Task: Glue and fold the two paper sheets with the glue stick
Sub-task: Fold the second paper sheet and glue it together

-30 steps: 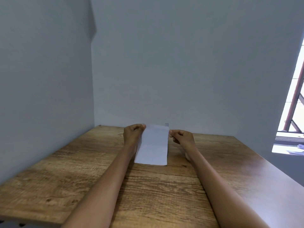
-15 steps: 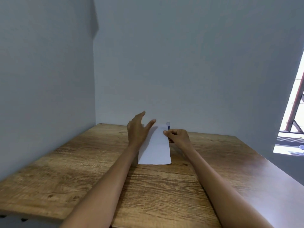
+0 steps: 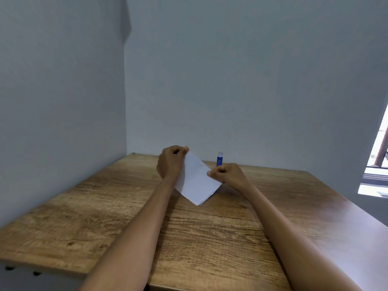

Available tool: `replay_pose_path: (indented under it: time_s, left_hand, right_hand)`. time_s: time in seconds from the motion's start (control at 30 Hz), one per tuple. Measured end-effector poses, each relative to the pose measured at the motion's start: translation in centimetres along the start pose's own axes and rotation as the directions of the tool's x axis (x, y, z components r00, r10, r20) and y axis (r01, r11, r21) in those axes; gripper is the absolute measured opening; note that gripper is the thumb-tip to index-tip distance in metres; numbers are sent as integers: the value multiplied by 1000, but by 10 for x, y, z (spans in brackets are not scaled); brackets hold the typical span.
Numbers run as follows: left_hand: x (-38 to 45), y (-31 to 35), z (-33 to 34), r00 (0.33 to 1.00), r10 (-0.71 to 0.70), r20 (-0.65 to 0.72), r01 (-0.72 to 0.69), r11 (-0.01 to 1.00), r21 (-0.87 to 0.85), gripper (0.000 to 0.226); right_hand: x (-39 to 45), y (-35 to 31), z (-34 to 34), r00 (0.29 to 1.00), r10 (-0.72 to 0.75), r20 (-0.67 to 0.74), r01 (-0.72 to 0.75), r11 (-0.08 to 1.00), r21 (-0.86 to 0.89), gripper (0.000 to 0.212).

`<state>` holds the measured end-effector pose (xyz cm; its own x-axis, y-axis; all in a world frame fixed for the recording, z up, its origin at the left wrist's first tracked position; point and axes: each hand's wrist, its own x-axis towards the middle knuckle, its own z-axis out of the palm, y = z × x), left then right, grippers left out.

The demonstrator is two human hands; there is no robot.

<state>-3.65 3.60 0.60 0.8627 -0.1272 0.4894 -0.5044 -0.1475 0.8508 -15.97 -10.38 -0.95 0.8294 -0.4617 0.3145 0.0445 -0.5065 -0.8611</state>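
A grey wall [image 3: 58, 91] is seen at the left, with the wooden desk [image 3: 100, 217] set against it. The upper corner of the folded white paper [image 3: 195, 181] is pinched by the curled fingers of the left hand [image 3: 169, 164], and its right corner is pinched by the curled fingers of the right hand [image 3: 227, 175], so that the paper is held tilted, lowest corner at or just above the desk. Behind the right hand, a blue glue stick [image 3: 219, 158] is stood upright near the back wall, and a window [image 3: 378, 164] is seen at the far right.
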Motion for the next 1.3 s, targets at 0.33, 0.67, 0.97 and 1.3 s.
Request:
replay_pose_path:
  time_s: [0.33,0.67,0.97,1.3]
  left_hand:
    - [-3,-7,0,975,-212,-73,197,965,-174,22]
    - [-14,-2,23,733,508,452,-661,687,300,27]
    - [-9,-5,20,835,372,405,-467,869,165,25]
    - [-7,-9,22,875,294,384,-360,926,112,23]
  right_hand:
    - [0,7,-11,991,92,-93,-69,972,226,10]
    - [0,4,-2,995,-12,-102,21,996,90,7]
    - [3,5,-1,995,67,-70,-65,997,34,17]
    - [1,2,-2,998,37,-48,-33,996,86,11]
